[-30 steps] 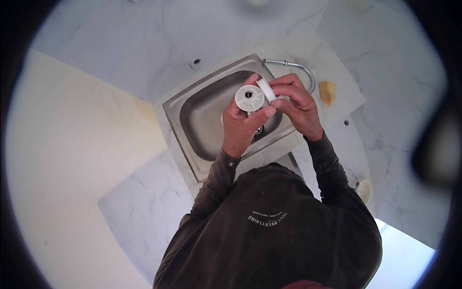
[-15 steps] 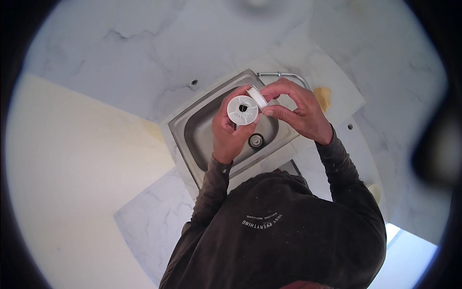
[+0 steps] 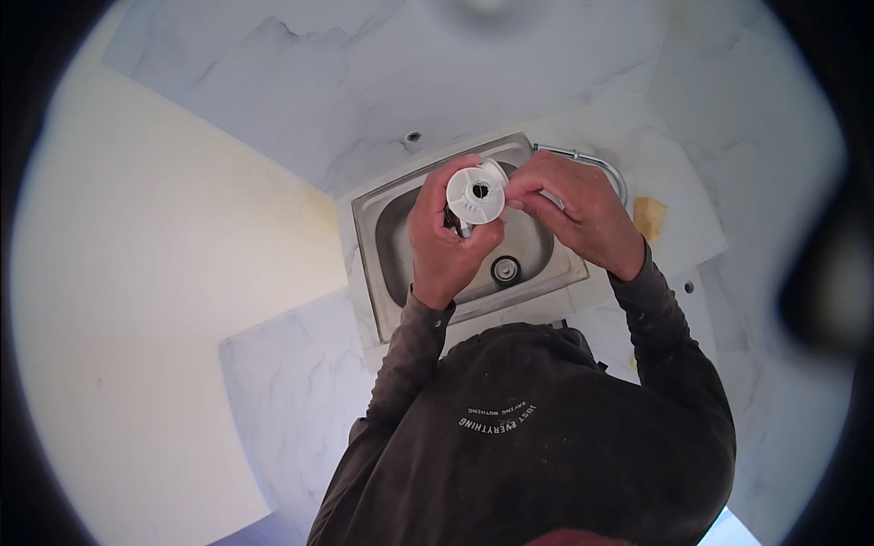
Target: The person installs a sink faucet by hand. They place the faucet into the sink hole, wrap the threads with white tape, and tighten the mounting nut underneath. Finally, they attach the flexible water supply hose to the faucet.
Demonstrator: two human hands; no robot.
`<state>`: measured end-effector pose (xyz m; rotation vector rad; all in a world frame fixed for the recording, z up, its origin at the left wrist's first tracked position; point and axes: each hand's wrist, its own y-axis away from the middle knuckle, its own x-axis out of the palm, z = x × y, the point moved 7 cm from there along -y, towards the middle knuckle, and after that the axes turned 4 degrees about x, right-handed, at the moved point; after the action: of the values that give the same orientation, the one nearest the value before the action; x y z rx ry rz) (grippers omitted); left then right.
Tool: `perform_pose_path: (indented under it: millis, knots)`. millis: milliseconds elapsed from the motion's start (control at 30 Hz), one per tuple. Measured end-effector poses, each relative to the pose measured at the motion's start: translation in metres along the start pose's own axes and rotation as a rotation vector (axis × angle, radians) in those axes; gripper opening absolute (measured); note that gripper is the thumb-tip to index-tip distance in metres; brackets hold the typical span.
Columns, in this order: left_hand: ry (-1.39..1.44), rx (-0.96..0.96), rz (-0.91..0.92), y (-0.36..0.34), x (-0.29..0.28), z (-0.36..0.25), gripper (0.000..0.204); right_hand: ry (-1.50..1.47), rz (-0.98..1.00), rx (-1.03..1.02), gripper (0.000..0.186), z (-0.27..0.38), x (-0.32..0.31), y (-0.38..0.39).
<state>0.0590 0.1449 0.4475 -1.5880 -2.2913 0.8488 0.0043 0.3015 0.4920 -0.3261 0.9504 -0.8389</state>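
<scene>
My left hand [image 3: 444, 238] is wrapped round a white round plastic fitting [image 3: 462, 201], its spoked disc face and dark central hole turned up, above the sink. Behind its upper right edge shows part of a narrow white reel [image 3: 494, 170], by my left fingertips; whether they grip it is hidden. My right hand [image 3: 583, 214] is closed in a pinch at the fitting's right edge, thumb against fingers. What lies in the pinch, if anything, is too small to make out. Under both hands is the stainless steel sink [image 3: 394, 266], with a round drain [image 3: 505, 269] in its bowl.
A curved chrome tap pipe [image 3: 608, 167] runs past the sink's upper right corner. Beside it lies a yellowish sponge-like block [image 3: 650, 218]. Small round holes [image 3: 413, 137] show in the marble-patterned surface, and a plain cream panel [image 3: 182, 273] stands at the left.
The white reel, earlier between my right fingers and left fingertips, now sits mostly behind the fitting. My right fingers have come together at the fitting's edge. The view has shifted, moving the sink rightward.
</scene>
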Motion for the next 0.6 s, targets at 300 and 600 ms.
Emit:
perform_pose_path:
  millis: [300, 600]
  knots:
    - [0.076, -0.157, -0.118, 0.002, 0.002, -0.015, 0.047, -0.333, 0.045, -0.099, 0.009, -0.01, -0.018, -0.009]
    - [0.545, -0.265, -0.195, 0.011, 0.007, 0.001, 0.039, -0.451, -0.069, -0.015, 0.019, -0.025, -0.022, -0.001]
